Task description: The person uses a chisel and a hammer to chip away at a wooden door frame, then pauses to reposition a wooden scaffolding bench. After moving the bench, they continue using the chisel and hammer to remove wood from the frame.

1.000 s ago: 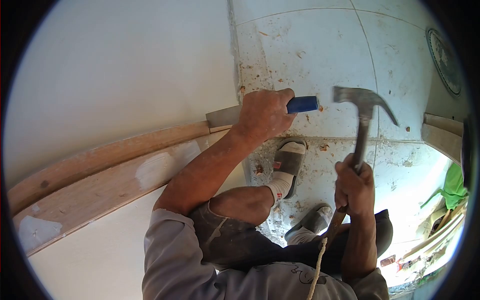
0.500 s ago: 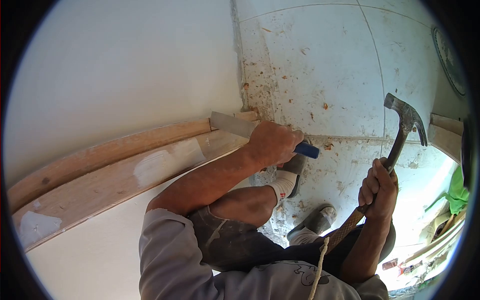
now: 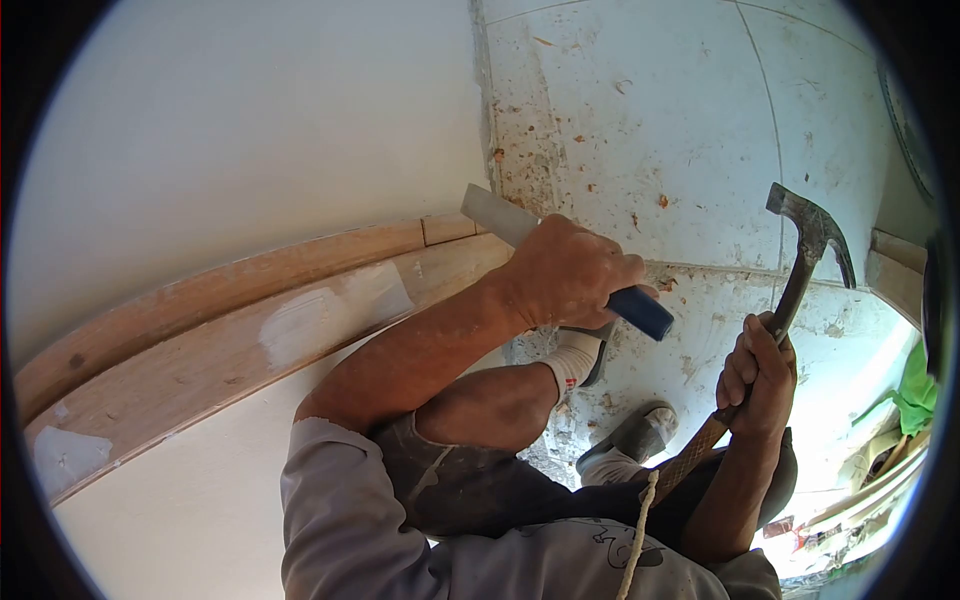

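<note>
My left hand [image 3: 575,270] is closed around a tool with a flat grey metal blade [image 3: 497,213] and a blue handle [image 3: 641,312]. Its blade points up and left, in front of the wall's foot and beyond the end of the wooden trim. My right hand [image 3: 757,380] grips the shaft of a claw hammer [image 3: 812,225], its head up and its lower handle reaching down toward my lap. The wooden trim [image 3: 200,350] runs along the wall with white filler patches [image 3: 335,312] on it. A joint shows in its upper strip near the far end.
The white wall [image 3: 260,120] rises at the left. Debris dots the pale tiled floor [image 3: 680,130]. My feet in sandals [image 3: 645,430] stand below. Green material [image 3: 915,390] and strips of wood lie at the far right, near another wooden piece [image 3: 895,275].
My left hand has moved slightly right and the blade has lifted away from the trim, tilting more steeply. The hammer in my right hand has hardly moved. The view has shifted slightly.
</note>
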Action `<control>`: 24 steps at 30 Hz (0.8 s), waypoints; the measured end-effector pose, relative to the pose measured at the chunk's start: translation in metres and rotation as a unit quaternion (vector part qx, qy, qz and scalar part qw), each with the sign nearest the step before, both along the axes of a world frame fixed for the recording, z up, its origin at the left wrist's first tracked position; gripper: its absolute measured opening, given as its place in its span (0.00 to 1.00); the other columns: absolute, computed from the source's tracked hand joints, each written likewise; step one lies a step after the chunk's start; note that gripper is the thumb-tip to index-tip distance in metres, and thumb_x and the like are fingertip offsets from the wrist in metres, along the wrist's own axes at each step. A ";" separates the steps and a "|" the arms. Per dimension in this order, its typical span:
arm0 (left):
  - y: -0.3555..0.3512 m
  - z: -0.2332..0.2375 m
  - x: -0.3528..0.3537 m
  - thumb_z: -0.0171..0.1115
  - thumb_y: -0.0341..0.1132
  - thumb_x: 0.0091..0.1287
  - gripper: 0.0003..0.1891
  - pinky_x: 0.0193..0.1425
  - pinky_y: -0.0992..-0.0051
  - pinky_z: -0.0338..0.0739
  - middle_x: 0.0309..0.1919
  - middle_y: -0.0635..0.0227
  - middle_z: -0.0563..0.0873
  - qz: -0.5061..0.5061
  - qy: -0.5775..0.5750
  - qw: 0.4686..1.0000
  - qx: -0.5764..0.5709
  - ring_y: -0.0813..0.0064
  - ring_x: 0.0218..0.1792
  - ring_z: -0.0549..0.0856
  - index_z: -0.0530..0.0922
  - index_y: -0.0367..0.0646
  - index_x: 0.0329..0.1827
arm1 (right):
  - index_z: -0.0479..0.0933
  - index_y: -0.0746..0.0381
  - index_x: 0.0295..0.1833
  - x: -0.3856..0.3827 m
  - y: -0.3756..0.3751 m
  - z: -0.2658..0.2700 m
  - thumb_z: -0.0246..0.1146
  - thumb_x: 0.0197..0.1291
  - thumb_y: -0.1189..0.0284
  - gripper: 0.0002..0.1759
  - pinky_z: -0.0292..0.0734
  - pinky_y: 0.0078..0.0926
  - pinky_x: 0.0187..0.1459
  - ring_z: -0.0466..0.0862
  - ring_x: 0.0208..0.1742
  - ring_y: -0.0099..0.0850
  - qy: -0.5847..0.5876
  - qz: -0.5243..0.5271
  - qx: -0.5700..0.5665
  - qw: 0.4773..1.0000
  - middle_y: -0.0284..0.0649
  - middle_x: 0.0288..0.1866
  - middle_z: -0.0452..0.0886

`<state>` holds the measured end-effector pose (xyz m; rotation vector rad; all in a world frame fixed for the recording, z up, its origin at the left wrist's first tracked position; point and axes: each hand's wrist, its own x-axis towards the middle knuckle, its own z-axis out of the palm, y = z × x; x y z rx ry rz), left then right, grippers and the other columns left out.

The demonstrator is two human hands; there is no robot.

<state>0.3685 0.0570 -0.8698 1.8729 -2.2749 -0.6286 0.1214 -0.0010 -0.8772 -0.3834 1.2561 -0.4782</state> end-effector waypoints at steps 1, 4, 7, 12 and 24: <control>-0.003 0.000 -0.003 0.74 0.42 0.47 0.16 0.25 0.67 0.77 0.20 0.70 0.82 -0.063 0.060 0.996 0.010 0.67 0.23 0.85 0.74 0.48 0.29 | 0.67 0.57 0.31 0.001 0.001 0.000 0.60 0.64 0.69 0.11 0.58 0.18 0.07 0.59 0.07 0.18 0.001 0.003 0.001 1.000 0.27 0.13 0.61; -0.012 0.002 -0.014 0.73 0.41 0.48 0.15 0.25 0.67 0.77 0.20 0.69 0.82 -0.008 0.012 1.000 0.003 0.67 0.24 0.86 0.74 0.48 0.28 | 0.67 0.57 0.31 -0.002 0.001 -0.003 0.60 0.64 0.69 0.11 0.58 0.19 0.07 0.59 0.07 0.19 0.010 0.004 0.002 1.000 0.27 0.13 0.61; -0.016 0.012 -0.012 0.73 0.39 0.48 0.14 0.26 0.67 0.78 0.21 0.67 0.82 0.054 -0.061 0.997 -0.007 0.66 0.25 0.86 0.74 0.47 0.29 | 0.67 0.56 0.32 -0.004 0.002 -0.006 0.60 0.65 0.68 0.10 0.58 0.18 0.07 0.58 0.07 0.17 0.010 0.007 0.001 1.000 0.26 0.13 0.60; -0.013 0.006 -0.008 0.73 0.39 0.47 0.14 0.27 0.66 0.79 0.22 0.66 0.82 0.100 -0.067 0.993 -0.002 0.64 0.27 0.86 0.75 0.47 0.31 | 0.68 0.55 0.33 -0.007 0.002 -0.006 0.59 0.66 0.68 0.09 0.57 0.17 0.07 0.58 0.07 0.16 0.019 0.000 0.007 1.000 0.25 0.13 0.60; -0.003 -0.001 0.006 0.73 0.44 0.51 0.15 0.27 0.66 0.78 0.22 0.68 0.83 0.111 -0.083 0.990 0.009 0.64 0.26 0.86 0.77 0.48 0.31 | 0.70 0.56 0.37 -0.005 0.006 -0.003 0.59 0.66 0.68 0.07 0.58 0.17 0.07 0.59 0.07 0.16 -0.004 -0.002 0.002 1.000 0.25 0.14 0.60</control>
